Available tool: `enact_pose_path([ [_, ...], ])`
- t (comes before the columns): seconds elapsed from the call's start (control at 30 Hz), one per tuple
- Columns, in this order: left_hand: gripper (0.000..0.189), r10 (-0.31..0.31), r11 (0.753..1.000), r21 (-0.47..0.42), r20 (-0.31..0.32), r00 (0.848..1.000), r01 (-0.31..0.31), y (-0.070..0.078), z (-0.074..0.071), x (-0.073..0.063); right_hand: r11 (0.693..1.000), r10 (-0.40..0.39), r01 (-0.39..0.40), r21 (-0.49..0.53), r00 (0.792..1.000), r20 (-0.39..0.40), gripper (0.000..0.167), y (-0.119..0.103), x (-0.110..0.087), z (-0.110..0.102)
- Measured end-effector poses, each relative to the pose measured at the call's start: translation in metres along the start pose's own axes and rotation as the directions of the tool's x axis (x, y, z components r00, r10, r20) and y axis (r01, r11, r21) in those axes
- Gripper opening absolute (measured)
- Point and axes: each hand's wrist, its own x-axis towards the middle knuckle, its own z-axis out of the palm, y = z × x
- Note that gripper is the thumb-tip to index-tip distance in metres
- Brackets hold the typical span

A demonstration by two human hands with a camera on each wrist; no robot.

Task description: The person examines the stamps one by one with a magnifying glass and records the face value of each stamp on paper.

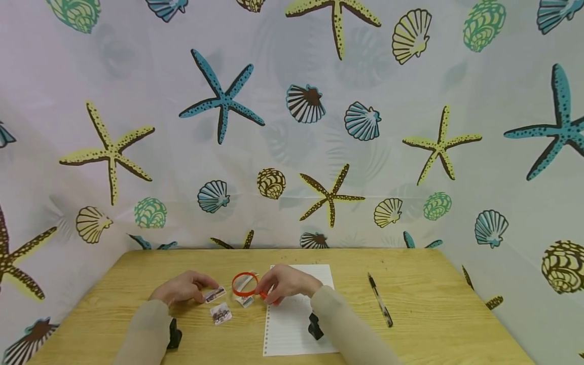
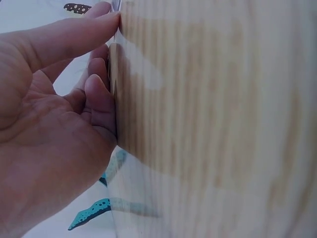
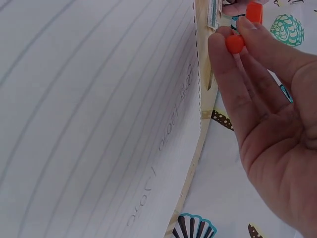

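Note:
Between thumb and fingers my right hand grips the handle of a red-orange magnifying glass. In the right wrist view, the rounded end of its orange handle pokes out of the pinch. The round lens hovers over small paper cutouts, seen partly through it. My left hand rests on the table, index finger and thumb touching the edges of a small printed picture. The left wrist view shows the fingertips against the wood, with the picture hidden. Another picture cutout lies just in front.
A lined sheet of paper with handwriting lies under the right forearm. To its right is a black-capped clear pen on the wooden table. A white curtain printed with shells and starfish surrounds the table's back and sides.

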Motion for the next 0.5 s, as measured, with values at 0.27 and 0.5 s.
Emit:
enact_pose_path([
  [0.27,0.045,0.029,1.000,-0.006,0.008,1.000,-0.029,-0.001,-0.001,-0.001,1.000,-0.016,0.016,0.009,1.000,0.007,0.024,-0.008,0.009,0.008],
  [0.5,0.045,0.024,1.000,-0.004,0.008,1.000,-0.024,-0.001,0.000,0.000,1.000,-0.022,0.022,-0.009,0.999,0.031,0.023,-0.010,0.016,0.014],
])
